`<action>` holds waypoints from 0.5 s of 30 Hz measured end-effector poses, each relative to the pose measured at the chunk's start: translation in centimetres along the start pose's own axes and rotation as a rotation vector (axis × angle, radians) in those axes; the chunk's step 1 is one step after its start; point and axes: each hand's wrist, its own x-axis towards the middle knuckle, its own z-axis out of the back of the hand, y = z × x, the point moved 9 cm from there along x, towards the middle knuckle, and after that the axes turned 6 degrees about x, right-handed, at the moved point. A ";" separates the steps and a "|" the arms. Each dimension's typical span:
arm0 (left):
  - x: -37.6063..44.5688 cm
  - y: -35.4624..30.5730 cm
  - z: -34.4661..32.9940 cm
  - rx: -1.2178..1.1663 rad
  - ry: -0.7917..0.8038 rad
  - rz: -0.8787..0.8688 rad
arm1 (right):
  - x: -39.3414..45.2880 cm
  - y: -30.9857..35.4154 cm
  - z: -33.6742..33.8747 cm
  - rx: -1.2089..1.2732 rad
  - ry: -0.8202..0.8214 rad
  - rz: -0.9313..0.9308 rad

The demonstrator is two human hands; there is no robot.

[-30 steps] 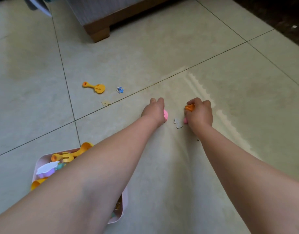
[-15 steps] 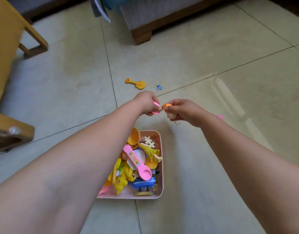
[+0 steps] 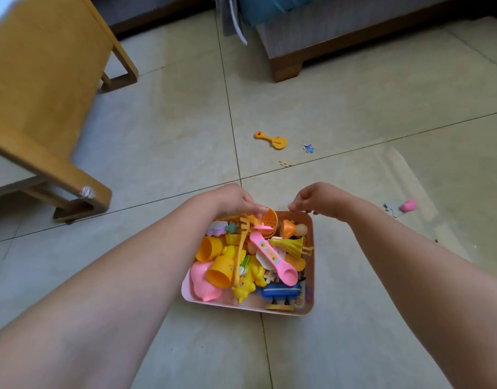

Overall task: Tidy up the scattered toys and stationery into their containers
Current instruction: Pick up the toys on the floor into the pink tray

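A pink tray [image 3: 310, 276] full of plastic toys sits on the tiled floor in front of me. My left hand [image 3: 236, 202] hovers palm down over its far left corner, with nothing visible in its fingers. My right hand [image 3: 311, 200] hangs over the far rim, fingers loosely curled and nothing in them. A small pink piece [image 3: 262, 227] and an orange toy [image 3: 288, 228] lie on the pile just below the hands. Loose on the floor beyond are an orange toy scoop [image 3: 273, 140], a blue puzzle piece [image 3: 308, 148] and a beige puzzle piece [image 3: 285, 163].
A pink toy [image 3: 408, 205] and a grey puzzle piece [image 3: 390, 206] lie on the floor to the right. A wooden chair frame [image 3: 59, 175] stands at the left. A sofa base with a wooden foot [image 3: 287, 69] is at the back.
Both hands carried a pink and an orange piece from the floor back over the tray and let them go onto the pile. My view has swung toward the tray.
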 end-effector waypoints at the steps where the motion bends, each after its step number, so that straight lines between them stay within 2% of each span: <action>1: 0.0 -0.1 0.0 0.014 -0.012 0.001 | 0.0 -0.1 -0.3 -0.034 0.003 -0.002; 3: 0.2 -0.3 0.1 0.029 -0.039 0.010 | -0.2 0.0 -1.0 -0.140 0.010 -0.002; 6: 0.7 -0.8 0.6 0.061 -0.080 0.042 | -0.4 0.6 -1.7 -0.429 0.001 -0.010; 10: 1.3 -1.6 1.1 0.132 -0.110 0.096 | 0.2 0.5 -2.4 -0.735 -0.012 -0.092; 15: 2.3 -1.2 2.8 0.055 -0.316 0.175 | 1.4 0.1 -2.0 -0.712 -0.148 -0.167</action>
